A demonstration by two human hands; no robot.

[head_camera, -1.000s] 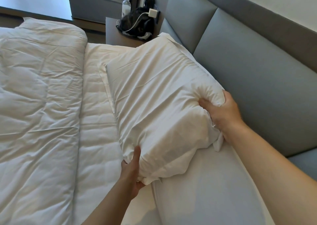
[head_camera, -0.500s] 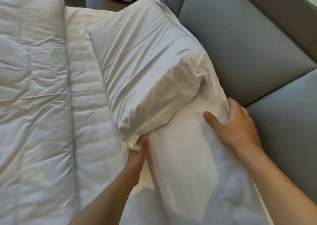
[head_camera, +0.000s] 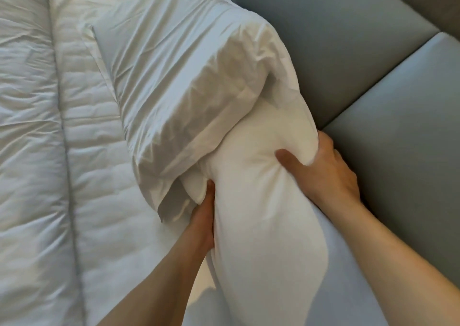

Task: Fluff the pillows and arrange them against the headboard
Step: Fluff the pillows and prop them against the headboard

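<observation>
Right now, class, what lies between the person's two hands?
In the head view, the near pillow lies between the left hand and right hand; both squeeze its sides.

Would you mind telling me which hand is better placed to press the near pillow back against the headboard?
Right hand: it grips the near pillow on the headboard side; the left hand clutches the opposite edge.
</observation>
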